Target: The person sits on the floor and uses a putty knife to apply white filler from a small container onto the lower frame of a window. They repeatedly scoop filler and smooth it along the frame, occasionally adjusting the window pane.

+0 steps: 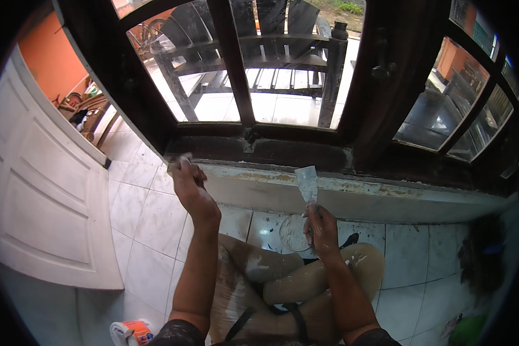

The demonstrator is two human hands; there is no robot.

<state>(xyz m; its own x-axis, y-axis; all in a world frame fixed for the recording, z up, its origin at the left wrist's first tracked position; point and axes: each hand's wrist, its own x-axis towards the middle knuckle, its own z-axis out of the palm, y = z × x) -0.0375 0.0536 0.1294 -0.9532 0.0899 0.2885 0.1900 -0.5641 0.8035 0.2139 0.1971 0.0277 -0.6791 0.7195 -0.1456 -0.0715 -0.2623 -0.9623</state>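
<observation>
The putty knife (307,183) stands upright in front of the pale, patchy window ledge (386,193), its broad putty-smeared blade uppermost and its handle hidden in the right hand (322,228). Its long axis runs nearly vertical, leaning a little to the left at the top, and the flat of the blade faces the camera.

Packages first: in the head view a small white-and-orange container (132,333) lies on the floor tiles (144,219) at the lower edge, just left of the person's left elbow. At the lower right corner sits a green object (466,330), too blurred to name.

The right hand is clenched round the knife's handle, the forearm rising from the lower edge and the wrist straight. The left hand (187,181) is raised higher and further left, at the left end of the ledge, closed on a small pale tool (181,160) whose kind cannot be told; its forearm runs almost straight up from the lap. Both forearms pass over the person's putty-stained trousers (282,277), knees bent beneath the ledge. A round clear lid or dish (293,232) lies on the tiles just left of the right wrist. Above the ledge stands the dark wooden window frame (236,75), and a white panelled door (40,196) hangs open on the left.
</observation>
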